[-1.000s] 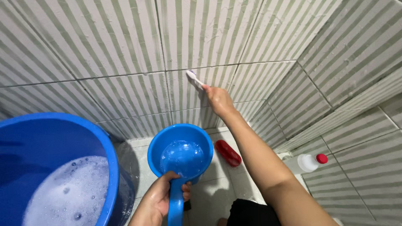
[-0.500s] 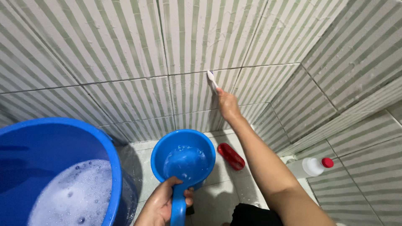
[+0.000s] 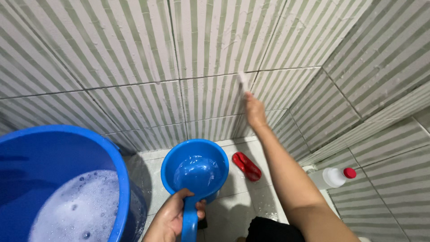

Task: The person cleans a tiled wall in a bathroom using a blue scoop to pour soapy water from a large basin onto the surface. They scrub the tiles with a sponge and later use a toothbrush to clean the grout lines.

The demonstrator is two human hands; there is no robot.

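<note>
My right hand (image 3: 254, 110) is stretched out to the striped wall tiles (image 3: 134, 54) and grips a small white brush (image 3: 242, 81), whose head presses on the horizontal grout line. My left hand (image 3: 172, 217) holds the handle of a blue dipper (image 3: 195, 166) with some water in it, low in the middle of the view. A big blue bucket (image 3: 62, 148) with foamy water stands at the lower left, beside the dipper.
A red object (image 3: 246, 166) lies on the wet floor tiles (image 3: 233, 206) just right of the dipper. A white bottle with a red cap (image 3: 333, 176) lies by the corner at the right. The walls meet in a corner at the right.
My right hand has slid the brush to the right along the grout line. The dipper and bucket have stayed almost still.
</note>
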